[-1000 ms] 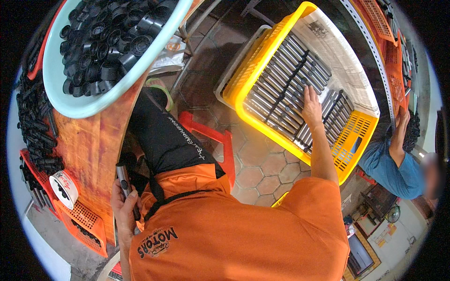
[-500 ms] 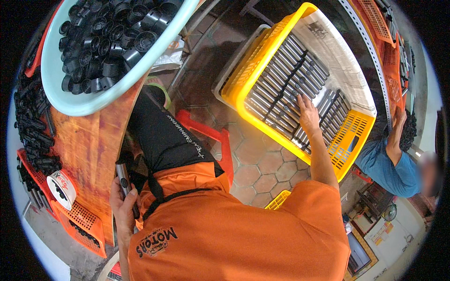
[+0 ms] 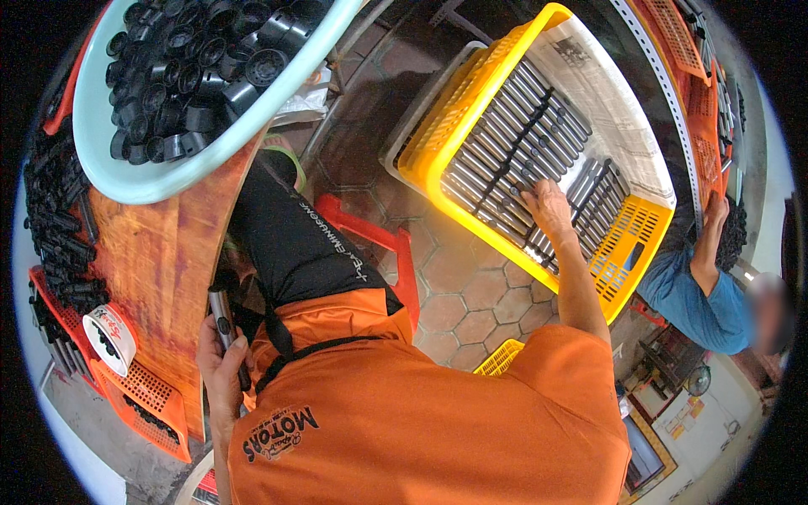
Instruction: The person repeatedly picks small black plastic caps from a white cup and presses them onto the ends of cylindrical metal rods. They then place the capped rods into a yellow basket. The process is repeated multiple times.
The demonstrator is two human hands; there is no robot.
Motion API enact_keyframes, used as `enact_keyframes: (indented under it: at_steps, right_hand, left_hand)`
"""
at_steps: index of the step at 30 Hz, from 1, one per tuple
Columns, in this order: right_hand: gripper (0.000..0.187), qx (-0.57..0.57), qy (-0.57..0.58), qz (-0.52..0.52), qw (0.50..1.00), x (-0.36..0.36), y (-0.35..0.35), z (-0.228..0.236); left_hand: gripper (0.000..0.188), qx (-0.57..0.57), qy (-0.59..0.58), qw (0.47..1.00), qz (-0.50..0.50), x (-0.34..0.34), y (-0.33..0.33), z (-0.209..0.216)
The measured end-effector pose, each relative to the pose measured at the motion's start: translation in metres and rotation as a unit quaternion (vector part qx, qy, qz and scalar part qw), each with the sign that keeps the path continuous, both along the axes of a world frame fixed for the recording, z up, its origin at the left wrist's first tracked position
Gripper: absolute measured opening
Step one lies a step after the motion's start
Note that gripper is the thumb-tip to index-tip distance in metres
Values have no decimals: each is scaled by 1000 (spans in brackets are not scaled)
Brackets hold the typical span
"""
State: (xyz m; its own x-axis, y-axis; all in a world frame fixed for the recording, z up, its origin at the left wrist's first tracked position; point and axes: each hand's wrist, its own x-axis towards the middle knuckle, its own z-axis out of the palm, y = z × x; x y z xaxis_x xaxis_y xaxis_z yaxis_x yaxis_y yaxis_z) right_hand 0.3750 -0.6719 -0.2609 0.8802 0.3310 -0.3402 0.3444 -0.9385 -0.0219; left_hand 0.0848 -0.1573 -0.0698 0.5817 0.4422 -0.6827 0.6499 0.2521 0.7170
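Note:
My left hand (image 3: 222,370) is closed around a tube (image 3: 223,318), silver and dark with a black end, held upright beside my waist at the table's edge. Over the yellow crate (image 3: 431,168) reaches my right hand (image 3: 551,210). Its fingers are partly bent and apart, with the tips touching the rows of metal tubes (image 3: 505,139) inside. Those tubes lie side by side, their black parts forming a dark band across the rows. A shorter group of tubes (image 3: 599,202) lies nearer the crate's right end. What is under my right fingertips is partly hidden.
A pale blue basin (image 3: 101,181) of black caps (image 3: 198,118) stands on the wooden table (image 3: 151,244). Black parts, orange baskets (image 3: 151,404) and a white tub (image 3: 122,349) line its left. A red stool (image 3: 404,261) stands nearby. A person in blue (image 3: 699,295) is at right.
My right hand has drawn back slightly toward me across the tubes, and its fingers are more bent. My left hand keeps the tube in the same place.

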Motion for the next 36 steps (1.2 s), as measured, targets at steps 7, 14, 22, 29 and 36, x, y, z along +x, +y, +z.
enact_keyframes:
  at_steps: [7, 14, 22, 29, 36]
  right_hand:
    - [31, 44, 33, 0, 999, 3, -11, -18]
    - [28, 50, 36, -3, 998, 9, -5, -15]
    - [50, 43, 35, 82, 995, 4, -6, 3]
    - [52, -8, 61, 100, 993, -2, 2, 2]
    - [46, -16, 101, 54, 993, -2, 11, 10]
  left_hand:
    - [38, 29, 21, 999, -1, 4, -5, 4]
    - [40, 29, 13, 999, 9, 6, -12, 4]
    - [38, 19, 27, 999, 24, 8, -14, 4]
    - [38, 9, 34, 999, 9, 14, -12, 2]
    - [40, 55, 42, 998, -10, -3, -2, -16]
